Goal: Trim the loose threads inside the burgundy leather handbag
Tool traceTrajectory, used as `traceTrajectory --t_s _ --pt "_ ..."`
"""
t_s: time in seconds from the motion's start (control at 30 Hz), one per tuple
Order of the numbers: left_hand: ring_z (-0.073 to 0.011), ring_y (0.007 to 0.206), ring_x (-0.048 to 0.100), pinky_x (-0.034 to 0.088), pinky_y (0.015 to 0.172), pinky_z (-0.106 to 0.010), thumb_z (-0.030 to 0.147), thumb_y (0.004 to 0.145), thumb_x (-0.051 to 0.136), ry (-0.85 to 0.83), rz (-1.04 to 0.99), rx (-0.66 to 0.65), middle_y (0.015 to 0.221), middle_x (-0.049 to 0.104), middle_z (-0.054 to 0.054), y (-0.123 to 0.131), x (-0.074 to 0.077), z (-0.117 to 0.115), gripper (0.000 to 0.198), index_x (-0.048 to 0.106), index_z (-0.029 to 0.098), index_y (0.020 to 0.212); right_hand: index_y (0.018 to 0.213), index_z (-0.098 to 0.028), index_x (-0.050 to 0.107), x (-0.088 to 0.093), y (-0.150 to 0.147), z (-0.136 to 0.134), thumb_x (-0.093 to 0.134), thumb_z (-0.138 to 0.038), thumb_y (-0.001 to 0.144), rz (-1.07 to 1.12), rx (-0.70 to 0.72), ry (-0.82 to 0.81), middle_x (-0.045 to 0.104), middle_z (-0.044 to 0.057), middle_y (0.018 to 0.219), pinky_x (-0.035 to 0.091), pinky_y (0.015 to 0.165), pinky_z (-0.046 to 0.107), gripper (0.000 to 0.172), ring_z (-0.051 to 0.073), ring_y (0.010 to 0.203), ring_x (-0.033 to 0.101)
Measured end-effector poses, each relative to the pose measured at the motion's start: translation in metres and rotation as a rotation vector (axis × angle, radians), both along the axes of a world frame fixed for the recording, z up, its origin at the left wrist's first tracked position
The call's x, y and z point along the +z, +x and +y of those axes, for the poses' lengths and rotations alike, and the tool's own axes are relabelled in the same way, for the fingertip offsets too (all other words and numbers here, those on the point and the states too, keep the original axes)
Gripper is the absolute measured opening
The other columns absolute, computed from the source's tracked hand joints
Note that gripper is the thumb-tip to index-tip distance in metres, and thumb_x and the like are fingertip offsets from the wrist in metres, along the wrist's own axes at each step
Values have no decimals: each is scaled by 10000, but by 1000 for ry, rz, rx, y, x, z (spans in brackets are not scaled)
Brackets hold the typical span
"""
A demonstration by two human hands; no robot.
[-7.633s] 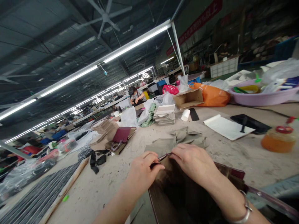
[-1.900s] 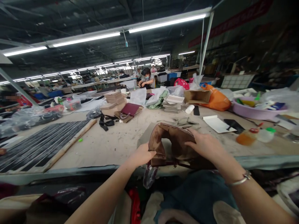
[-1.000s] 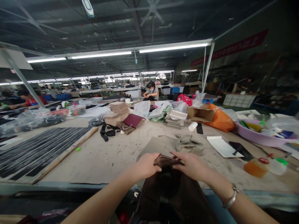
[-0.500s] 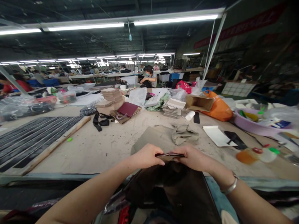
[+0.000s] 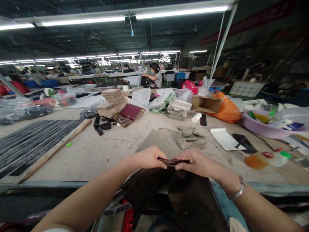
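A dark brown bag [image 5: 198, 199] hangs at the table's front edge, close to my body. My left hand [image 5: 151, 158] pinches its upper rim between thumb and fingers. Just to the right, my right hand [image 5: 193, 161] grips the same rim, a short gap apart from the left. A thin dark red edge shows along the rim between the hands. The bag's lower part runs out of view. Right beyond my hands lies a flat grey-brown sheet [image 5: 154, 140] with a crumpled piece of like material [image 5: 190, 138] on it.
On the left lie black strips [image 5: 38, 141] beside a wooden bar [image 5: 55, 154]. A maroon bag [image 5: 131, 111] rests by stacked boards [image 5: 112, 100]. To the right are an orange bag [image 5: 227, 108], a purple basin [image 5: 263, 127] and an amber bottle [image 5: 258, 160]. A co-worker [image 5: 154, 75] sits farther back.
Both hands keep hold of the rim and have shifted slightly left. The co-worker in the back sits more upright, with a dark item raised. The view has tilted a little.
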State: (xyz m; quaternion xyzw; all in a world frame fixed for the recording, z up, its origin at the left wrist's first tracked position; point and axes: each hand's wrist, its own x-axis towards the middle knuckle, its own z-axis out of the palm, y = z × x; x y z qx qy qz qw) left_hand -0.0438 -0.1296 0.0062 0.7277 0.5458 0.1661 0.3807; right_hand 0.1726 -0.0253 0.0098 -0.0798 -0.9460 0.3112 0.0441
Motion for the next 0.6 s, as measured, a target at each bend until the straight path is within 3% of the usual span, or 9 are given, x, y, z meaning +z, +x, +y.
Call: traceTrajectory --t_s 0.3,0.43,0.6 --pt "-85 561 388 255 507 -188 331 765 641 6 21 -13 564 446 57 -3 1 2 208 703 132 771 915 -217 728 -7 -8 0 535 -351 908 22 -71 102 693 22 750 370 605 225 236 127 663 574" --pt "-100 587 447 264 515 -193 358 747 660 38 98 46 593 507 50 0 4 4 219 680 140 753 796 -203 722 -3 -13 -1 567 -286 880 10 -150 164 679 5 694 344 586 228 196 122 642 570" --pt "-131 665 524 310 564 -196 454 741 656 97 106 151 726 624 35 6 4 3 327 699 172 901 809 -207 724 -7 -17 4 566 -308 869 4 -212 66 685 -2 698 347 581 227 196 123 619 564"
